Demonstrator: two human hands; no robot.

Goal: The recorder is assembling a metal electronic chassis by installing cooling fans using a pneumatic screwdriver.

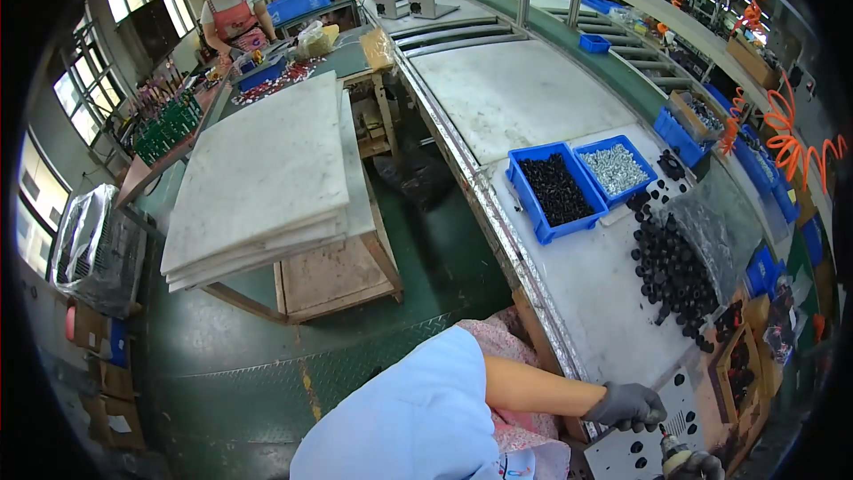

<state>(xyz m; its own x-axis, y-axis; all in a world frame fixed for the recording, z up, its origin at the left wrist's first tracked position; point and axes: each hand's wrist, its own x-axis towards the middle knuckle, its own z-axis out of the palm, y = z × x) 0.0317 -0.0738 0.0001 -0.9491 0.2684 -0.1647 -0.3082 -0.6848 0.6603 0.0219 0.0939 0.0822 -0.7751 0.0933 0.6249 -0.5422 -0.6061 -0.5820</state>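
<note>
At the lower right, my left hand (626, 406) in a dark grey glove reaches over a light grey metal panel (619, 457). Its fingers are pinched together by the tip of a power screwdriver (674, 455); whatever small piece they hold is hidden. My right hand (702, 468), also gloved and partly cut off by the lower edge, is closed around the screwdriver's body. Its tip points at the panel beside my left fingertips. Several round black knobs or feet (680, 380) sit on the panel, which also has rows of small slots.
Ahead on the bench stand a blue bin of black parts (555, 191) and a blue bin of silver screws (613, 169). Loose black parts (675, 271) spill from a clear bag (711, 227). Stacked white boards (258, 169) lie left. A co-worker (238, 13) stands far left.
</note>
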